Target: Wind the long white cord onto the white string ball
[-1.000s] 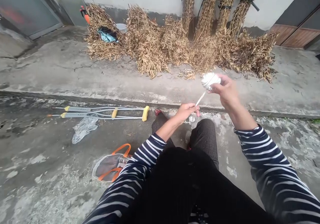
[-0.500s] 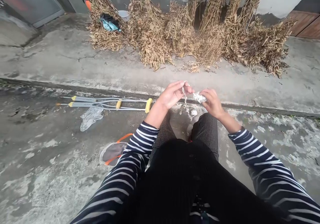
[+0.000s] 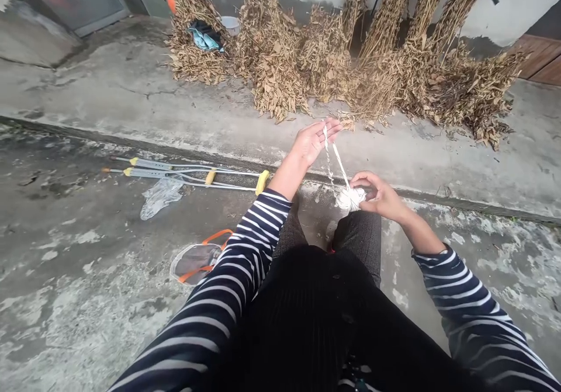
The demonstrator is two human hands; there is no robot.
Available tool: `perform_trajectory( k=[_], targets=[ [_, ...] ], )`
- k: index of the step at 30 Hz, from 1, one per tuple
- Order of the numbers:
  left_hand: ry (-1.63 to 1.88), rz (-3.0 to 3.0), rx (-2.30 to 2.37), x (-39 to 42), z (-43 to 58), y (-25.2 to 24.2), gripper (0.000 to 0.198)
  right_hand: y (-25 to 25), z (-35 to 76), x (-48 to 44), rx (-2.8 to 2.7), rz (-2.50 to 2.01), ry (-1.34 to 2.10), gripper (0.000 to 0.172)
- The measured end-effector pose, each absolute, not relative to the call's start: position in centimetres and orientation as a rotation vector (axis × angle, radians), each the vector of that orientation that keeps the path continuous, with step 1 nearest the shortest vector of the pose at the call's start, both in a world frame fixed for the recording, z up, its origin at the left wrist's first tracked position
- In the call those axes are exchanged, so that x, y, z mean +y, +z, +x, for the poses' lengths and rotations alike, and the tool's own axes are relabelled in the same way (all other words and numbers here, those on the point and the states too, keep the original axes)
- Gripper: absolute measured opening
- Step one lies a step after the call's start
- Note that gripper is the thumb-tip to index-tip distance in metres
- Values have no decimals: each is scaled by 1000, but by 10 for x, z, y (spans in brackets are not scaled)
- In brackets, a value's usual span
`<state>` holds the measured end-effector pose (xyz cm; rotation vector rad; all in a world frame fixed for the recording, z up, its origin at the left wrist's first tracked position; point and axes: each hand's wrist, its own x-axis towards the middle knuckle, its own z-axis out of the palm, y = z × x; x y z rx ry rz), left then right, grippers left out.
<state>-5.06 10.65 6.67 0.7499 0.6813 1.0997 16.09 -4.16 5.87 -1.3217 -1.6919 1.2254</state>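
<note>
Twisted strand: we see it hang from the left hand (image 3: 312,141), but its lower end is lost near the ball of white cord (image 3: 350,200).
Cord ball's far side: partly covered by the fingers of our right hand (image 3: 377,196).
Carry bag (image 3: 191,259): clear with orange handles, its right part hidden behind our left sleeve (image 3: 245,252).
Stalk bundles (image 3: 388,21): dry, upright against the wall, tops cut off by the upper edge.
Right grip: thumb and fingers close on the ball, in front of our right knee.
Left grip: palm open, fingers extended, cord looped over them; a straight strand runs down to the ball. We cannot tell whether the thumb presses it.
Crutches (image 3: 263,183): on the ground, near our left forearm.
</note>
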Motion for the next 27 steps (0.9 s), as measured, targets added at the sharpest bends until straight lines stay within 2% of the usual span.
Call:
perform_trajectory(
  k=[6, 11, 14, 16, 19, 21, 24, 27],
  targets=[
    [1013, 834, 743, 133, -52, 44, 13, 67, 155, -49, -1540, -1194, 1412, 43],
    [676, 1263, 1020, 152, -74, 16, 10, 67, 159, -46, -1145, -1071, 1581, 50],
    [668, 1536, 1258, 143, -72, 2, 8, 68, 162, -36, -988, -1098, 1625, 52],
    [728, 1557, 1159, 124, -61, 0, 16, 70, 161, -28, -913, -1119, 1636, 53],
    [752, 1388, 754, 87, -40, 4, 36, 74, 160, -17, -843, -1157, 1656, 54],
    [770, 1262, 585, 66, -28, 9, 45, 76, 160, -12, -814, -1178, 1670, 49],
    [836, 1203, 576, 50, -17, 12, 50, 80, 161, -9, -772, -1190, 1673, 39],
    [847, 1198, 645, 48, -12, 8, 43, 84, 164, -10, -770, -1176, 1687, 43]
  ],
)
